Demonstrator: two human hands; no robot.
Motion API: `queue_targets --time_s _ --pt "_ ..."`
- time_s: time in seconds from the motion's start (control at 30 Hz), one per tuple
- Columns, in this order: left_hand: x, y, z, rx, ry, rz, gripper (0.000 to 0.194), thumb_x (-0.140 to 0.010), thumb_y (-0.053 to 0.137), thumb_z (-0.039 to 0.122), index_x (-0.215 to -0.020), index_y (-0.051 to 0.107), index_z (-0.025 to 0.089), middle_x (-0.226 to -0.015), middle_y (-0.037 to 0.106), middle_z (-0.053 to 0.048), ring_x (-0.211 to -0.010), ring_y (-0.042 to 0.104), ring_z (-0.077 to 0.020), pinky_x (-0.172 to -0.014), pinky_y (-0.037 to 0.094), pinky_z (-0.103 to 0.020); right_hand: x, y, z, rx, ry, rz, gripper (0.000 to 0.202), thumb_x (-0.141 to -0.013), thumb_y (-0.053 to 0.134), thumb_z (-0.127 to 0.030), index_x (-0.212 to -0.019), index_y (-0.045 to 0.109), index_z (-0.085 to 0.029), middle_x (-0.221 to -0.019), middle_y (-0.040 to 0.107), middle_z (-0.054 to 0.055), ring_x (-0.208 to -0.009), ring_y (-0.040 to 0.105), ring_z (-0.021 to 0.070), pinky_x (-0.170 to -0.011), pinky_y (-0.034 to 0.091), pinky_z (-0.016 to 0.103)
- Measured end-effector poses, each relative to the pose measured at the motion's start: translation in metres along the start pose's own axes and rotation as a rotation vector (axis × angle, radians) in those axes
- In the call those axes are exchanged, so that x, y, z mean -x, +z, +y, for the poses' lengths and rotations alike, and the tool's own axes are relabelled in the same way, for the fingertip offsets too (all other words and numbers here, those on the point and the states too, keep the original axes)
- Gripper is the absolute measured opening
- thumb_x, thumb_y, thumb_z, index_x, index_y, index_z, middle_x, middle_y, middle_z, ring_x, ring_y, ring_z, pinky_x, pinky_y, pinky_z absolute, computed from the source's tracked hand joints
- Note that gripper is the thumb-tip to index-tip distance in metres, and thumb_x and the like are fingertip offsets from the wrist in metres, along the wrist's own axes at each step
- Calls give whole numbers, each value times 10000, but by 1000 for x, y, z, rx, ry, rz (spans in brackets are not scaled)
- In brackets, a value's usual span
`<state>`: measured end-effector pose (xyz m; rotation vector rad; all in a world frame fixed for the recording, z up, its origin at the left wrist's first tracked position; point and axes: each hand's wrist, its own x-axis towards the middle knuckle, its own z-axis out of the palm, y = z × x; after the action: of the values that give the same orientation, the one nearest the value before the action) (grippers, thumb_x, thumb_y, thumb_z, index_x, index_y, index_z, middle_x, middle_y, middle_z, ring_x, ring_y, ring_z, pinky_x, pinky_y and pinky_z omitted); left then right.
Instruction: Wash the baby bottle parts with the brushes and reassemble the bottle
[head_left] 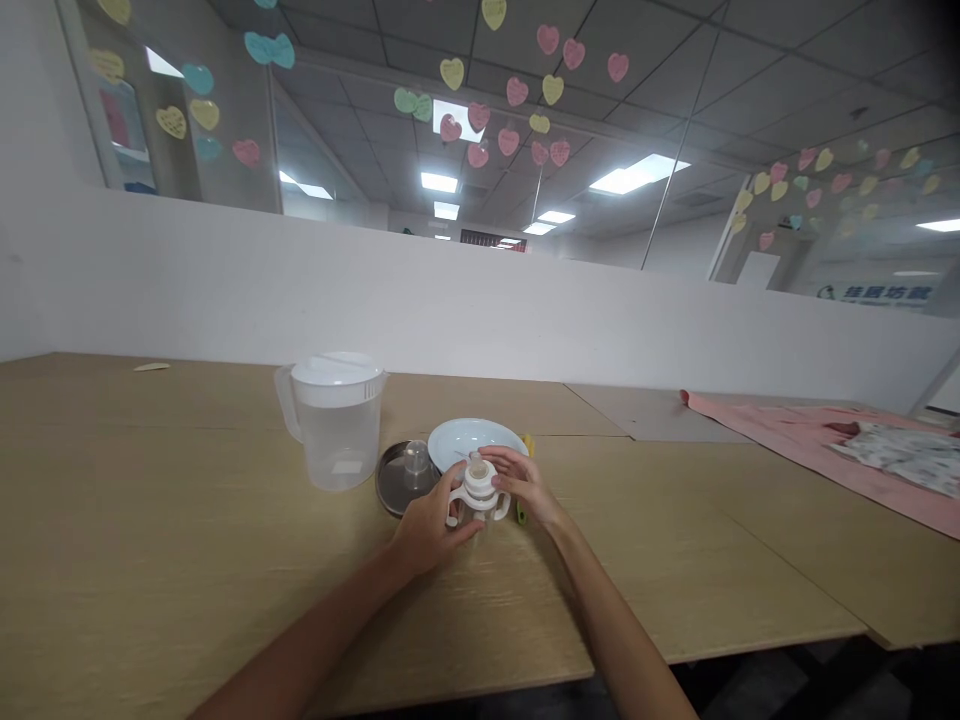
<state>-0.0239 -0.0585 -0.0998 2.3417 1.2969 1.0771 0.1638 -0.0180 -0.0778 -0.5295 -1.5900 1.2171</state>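
A baby bottle (480, 486) with a white collar, a pale teat on top and two white side handles is held upright just above or on the table. My left hand (429, 530) wraps round its body and left handle from the near side. My right hand (525, 483) has its fingers closed on the white collar from the right. Behind the bottle sits a white bowl (472, 432). A clear dome cap (416, 460) stands in a dark round tray (390, 488) just left of my left hand. The lower part of the bottle is partly hidden by my fingers.
A translucent lidded pitcher (339, 430) stands to the left of the tray. Something yellow and green (523, 512) lies partly hidden behind my right hand. At far right, a patterned cloth (904, 455) rests on a pink sheet (780, 440). A white wall (450, 310) borders the table's back.
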Motion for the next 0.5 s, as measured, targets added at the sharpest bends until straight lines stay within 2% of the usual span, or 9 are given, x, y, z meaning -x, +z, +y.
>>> queue_targets --time_s 0.17,0.3,0.4,0.5 --pt "0 0 2 20 -7 3 701 -750 575 493 -1333 285 233 -1030 610 -35 -716 600 -154 -683 459 -284 0 1 1 99 -50 -28 437 -622 743 -322 -1035 624 -240 -1067 603 57 -1013 555 221 -898 424 364" --pt "1 0 2 1 1 7 695 -754 572 489 -1334 286 234 -984 622 -25 -715 599 -157 -669 460 -281 0 3 -1 252 -92 -48 321 -664 707 -358 -943 635 -217 -1000 556 43 -965 539 197 -873 417 328" --pt "1 0 1 -4 9 12 694 -753 567 492 -1331 301 214 -973 630 -33 -725 602 -163 -684 461 -291 0 6 1 329 -104 -5 286 -678 690 -376 -886 582 -211 -911 559 21 -888 541 180 -811 427 303" --pt "0 0 1 -15 7 17 679 -753 571 475 -1325 309 221 -999 624 -35 -716 602 -156 -696 459 -293 2 9 6 412 -211 112 224 -759 595 -406 -832 540 -201 -801 554 6 -790 528 163 -734 419 283"
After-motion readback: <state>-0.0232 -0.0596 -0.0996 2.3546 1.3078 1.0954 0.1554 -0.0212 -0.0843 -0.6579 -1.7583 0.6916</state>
